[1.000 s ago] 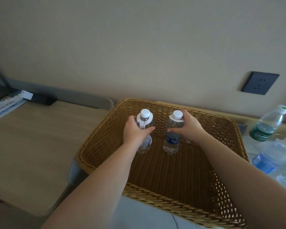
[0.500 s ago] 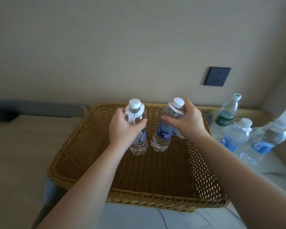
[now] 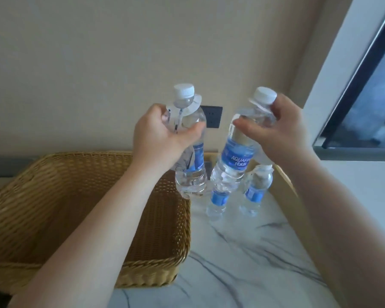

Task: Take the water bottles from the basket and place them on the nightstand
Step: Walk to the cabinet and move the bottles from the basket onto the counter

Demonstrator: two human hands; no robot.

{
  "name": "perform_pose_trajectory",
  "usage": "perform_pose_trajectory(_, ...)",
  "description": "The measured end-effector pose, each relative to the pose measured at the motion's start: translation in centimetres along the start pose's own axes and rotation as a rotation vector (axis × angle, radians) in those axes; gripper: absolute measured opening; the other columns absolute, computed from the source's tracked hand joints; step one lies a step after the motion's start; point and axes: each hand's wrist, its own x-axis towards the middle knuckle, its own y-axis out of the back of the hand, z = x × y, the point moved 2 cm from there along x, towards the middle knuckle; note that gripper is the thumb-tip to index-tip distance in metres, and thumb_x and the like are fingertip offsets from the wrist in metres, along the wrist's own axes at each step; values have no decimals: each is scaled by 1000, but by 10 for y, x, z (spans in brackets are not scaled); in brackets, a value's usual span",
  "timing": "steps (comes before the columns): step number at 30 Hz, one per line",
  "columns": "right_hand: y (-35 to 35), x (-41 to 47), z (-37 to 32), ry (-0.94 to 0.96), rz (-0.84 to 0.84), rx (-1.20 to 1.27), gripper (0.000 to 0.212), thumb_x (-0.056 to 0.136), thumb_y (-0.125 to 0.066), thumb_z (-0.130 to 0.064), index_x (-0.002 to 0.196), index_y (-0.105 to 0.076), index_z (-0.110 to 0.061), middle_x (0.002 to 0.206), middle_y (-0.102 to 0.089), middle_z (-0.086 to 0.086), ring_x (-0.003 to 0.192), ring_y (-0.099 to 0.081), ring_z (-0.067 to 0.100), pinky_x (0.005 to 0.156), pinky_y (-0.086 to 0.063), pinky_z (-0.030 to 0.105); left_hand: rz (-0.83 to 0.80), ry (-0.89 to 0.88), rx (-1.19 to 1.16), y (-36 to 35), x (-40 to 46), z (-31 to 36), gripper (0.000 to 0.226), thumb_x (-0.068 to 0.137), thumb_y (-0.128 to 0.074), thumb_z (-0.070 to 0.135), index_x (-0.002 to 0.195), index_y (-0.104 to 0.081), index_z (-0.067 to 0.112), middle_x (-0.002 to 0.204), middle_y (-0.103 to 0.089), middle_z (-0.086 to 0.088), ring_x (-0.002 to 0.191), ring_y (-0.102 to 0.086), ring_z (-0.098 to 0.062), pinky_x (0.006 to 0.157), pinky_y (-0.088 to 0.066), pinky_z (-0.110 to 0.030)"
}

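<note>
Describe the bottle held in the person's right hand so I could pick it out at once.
Start at the wicker basket, then look right, above the marble nightstand top. The right hand grips a clear water bottle near its neck. Unlike the left hand's upright bottle, it tilts and shows its blue AQUAFINA label.

One view only, from a camera worn on the person's head, looking forward and slightly down over both forearms toward a beige wall [image 3: 98,63]. It sits close: the left hand [image 3: 158,138] and right hand [image 3: 280,132] fill the middle of the frame, arms running in from the bottom edge. The wide lens bends straight lines (the window frame [image 3: 351,85] at the right leans sharply). Below, the view takes in the wicker basket [image 3: 53,174] at lower left and the marble nightstand [image 3: 242,263] at lower right. With no second camera, no part of the scene is shared.
</note>
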Motion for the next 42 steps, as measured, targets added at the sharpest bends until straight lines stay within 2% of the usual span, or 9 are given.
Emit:
perform_pose_trajectory(3,29,-8,35,-26,-68,-30,50,61,-83,-44,95,-61,-14,86,-68,-1,80,-65,20,72,-52,36,-28,22,5,-39,-21,17,71,55,-70,62,95,-58,4,84,-69,-9,77,-64,-27,67,-53,-46)
perform_pose_trajectory(8,47,-33,103,-80,-178,-33,47,56,-79,-51,91,-57,-31,84,-65,-13,79,-64,9,71,-54,31,-29,130,56,-93,-68,11,48,60,-80,51,85,-58,16,75,-65,8,68,-61,-4,59,-47,-26)
perform_pose_trajectory(11,47,-50,138,-121,-208,-38,52,57,-82,-47,97,-59,-22,89,-66,-5,81,-63,16,72,-54,36,-24,181,129,-115,-95,-1,48,59,-83,48,86,-56,18,82,-65,7,76,-61,-12,64,-46,-30)
perform_pose_trajectory(13,43,-62,152,-114,-213,-39,48,59,-81,-48,94,-58,-24,88,-64,-6,80,-61,13,68,-50,30,-32,201,173,-125,-112,-12,53,58,-84,49,93,-57,20,89,-66,8,82,-62,-14,70,-49,-34)
perform_pose_trajectory(19,20,-91,176,-127,-225,-6,44,61,-83,-42,93,-56,-28,87,-58,-15,83,-56,9,68,-39,12,-9,290,256,-145,-148,-52,57,58,-84,48,101,-57,21,92,-64,11,85,-61,-14,70,-46,-31)
perform_pose_trajectory(23,5,-104,193,-166,-242,-43,47,63,-84,-39,96,-57,-18,89,-60,-4,86,-56,18,71,-43,26,-13,288,299,-150,-160,-68,58,58,-84,48,101,-56,22,91,-60,14,81,-56,-10,64,-34,-24)
perform_pose_trajectory(29,-4,-114,204,-245,-263,-85,49,64,-85,-39,93,-49,-23,93,-56,-3,92,-54,22,72,-37,27,-71,309,246,-151,-170,-83,59,59,-85,43,104,-57,19,92,-64,10,81,-59,-12,64,-40,-22)
perform_pose_trajectory(36,-2,-112,201,-307,-330,-165,64,64,-83,-48,110,-50,-20,112,-56,2,101,-53,22,81,-48,37,-168,325,117,-148,-176,-91,57,65,-84,34,111,-52,22,105,-63,7,93,-60,-12,76,-47,-27)
perform_pose_trajectory(42,8,-124,200,-345,-355,-215,64,70,-80,-36,123,-49,-21,112,-47,-2,108,-51,26,80,-43,33,-213,319,79,-146,-176,-94,55,68,-83,31,113,-52,26,103,-65,7,93,-62,-12,76,-47,-24)
